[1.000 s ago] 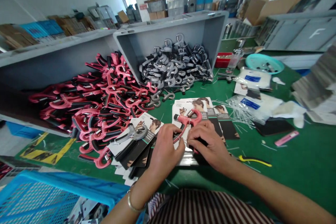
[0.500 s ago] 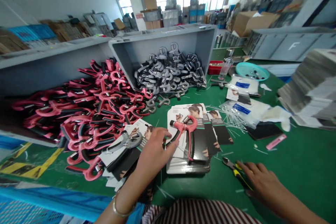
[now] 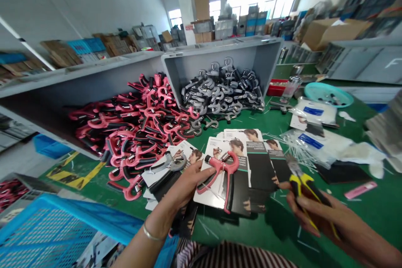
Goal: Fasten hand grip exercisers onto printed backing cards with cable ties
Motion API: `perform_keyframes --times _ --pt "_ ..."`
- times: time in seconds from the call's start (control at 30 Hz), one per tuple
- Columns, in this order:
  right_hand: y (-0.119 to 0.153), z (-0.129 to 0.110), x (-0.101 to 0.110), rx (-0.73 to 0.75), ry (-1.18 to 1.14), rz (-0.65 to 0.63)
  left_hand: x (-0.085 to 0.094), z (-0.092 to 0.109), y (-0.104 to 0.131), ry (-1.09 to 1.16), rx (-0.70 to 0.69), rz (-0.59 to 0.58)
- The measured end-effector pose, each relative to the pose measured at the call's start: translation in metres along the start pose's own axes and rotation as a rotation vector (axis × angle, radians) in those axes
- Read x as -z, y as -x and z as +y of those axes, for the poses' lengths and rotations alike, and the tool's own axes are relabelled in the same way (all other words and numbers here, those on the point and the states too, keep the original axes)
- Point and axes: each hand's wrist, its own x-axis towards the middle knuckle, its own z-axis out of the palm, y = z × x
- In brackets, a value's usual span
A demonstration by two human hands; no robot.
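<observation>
My left hand (image 3: 187,184) is closed on the left edge of a printed card, its thumb on top near a pink-and-black hand gripper (image 3: 233,171). That hand gripper lies across the front of the card (image 3: 207,192), which is raised and tilted. Behind it sits a stack of similar cards (image 3: 259,167). In my right hand (image 3: 326,213) are wire cutters (image 3: 301,182) with yellow-and-black handles, their jaws pointing up and left. A grey hand gripper (image 3: 172,162) on another card lies left of my left hand.
Pink hand grippers (image 3: 138,134) spill from a tipped grey crate (image 3: 40,83); grey ones (image 3: 222,92) fill a second crate (image 3: 270,58). White cable ties (image 3: 298,148), plastic bags (image 3: 333,144), a turquoise dish (image 3: 329,92) and a pink cutter (image 3: 360,190) lie right. A blue basket (image 3: 40,234) stands lower left.
My right hand has picked the wire cutters up off the table. My left hand has taken hold of the top card with its hand gripper and tilted it up from the stack.
</observation>
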Motion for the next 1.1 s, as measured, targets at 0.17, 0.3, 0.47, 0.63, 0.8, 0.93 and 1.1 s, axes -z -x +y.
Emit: perform_keyframes --times 0.17,0.3,0.47,0.63,0.8,0.93,1.1 --pt "-0.086 -0.069 -0.009 0.51 0.913 -0.07 -0.001 0.005 -0.008 0.016 -0.116 0.101" --pt "-0.119 -0.09 -0.023 0.778 1.294 -0.079 0.009 -0.001 -0.016 0.027 -0.096 0.123" --pt "-0.129 -0.105 -0.03 0.932 1.321 -0.125 0.014 -0.008 -0.024 0.037 -0.11 0.111" --pt "-0.143 -0.123 -0.033 0.99 1.192 -0.192 0.013 -0.006 -0.027 0.052 -0.091 0.098" --pt "-0.154 -0.135 -0.04 1.07 1.067 -0.279 0.012 -0.003 -0.029 0.015 -0.092 0.118" --pt "-0.154 -0.121 -0.035 1.081 1.155 -0.33 0.013 -0.004 -0.028 0.037 -0.072 0.106" --pt "-0.139 -0.093 -0.03 0.904 1.131 -0.34 0.011 -0.011 -0.028 0.163 0.012 0.028"
